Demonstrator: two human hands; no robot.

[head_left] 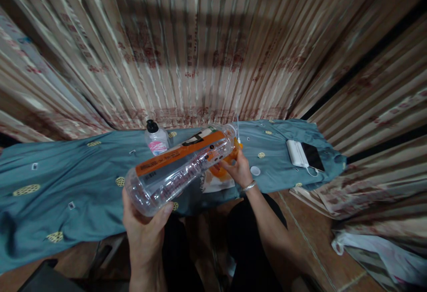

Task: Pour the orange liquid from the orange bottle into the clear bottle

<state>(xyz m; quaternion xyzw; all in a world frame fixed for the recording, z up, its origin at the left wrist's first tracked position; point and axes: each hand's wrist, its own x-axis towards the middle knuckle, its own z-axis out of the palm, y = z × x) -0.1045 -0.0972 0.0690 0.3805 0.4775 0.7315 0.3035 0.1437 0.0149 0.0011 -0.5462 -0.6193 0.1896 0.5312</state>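
A large, clear plastic bottle (pixel 183 167) with an orange and grey label is tilted over the table, its base at the lower left and its neck toward the upper right. My left hand (pixel 145 225) grips the base from below, thumb on the near side. Beside the bottle's neck, my right hand (pixel 240 169) has its fingers closed around an orange see-through object (pixel 218 172), partly hidden by the bottle and fingers. A thin white stem (pixel 238 131) stands up near the bottle's mouth. Whether mouth and orange object touch, I cannot tell.
A white bottle with a black cap (pixel 156 138) stands behind the large bottle. A round white cap (pixel 255 170) lies right of my right hand. Farther right are a white power bank (pixel 296 153) and a cabled black phone (pixel 312 156). Pleated curtains (pixel 196 51) hang behind the cloth-covered table (pixel 96 172).
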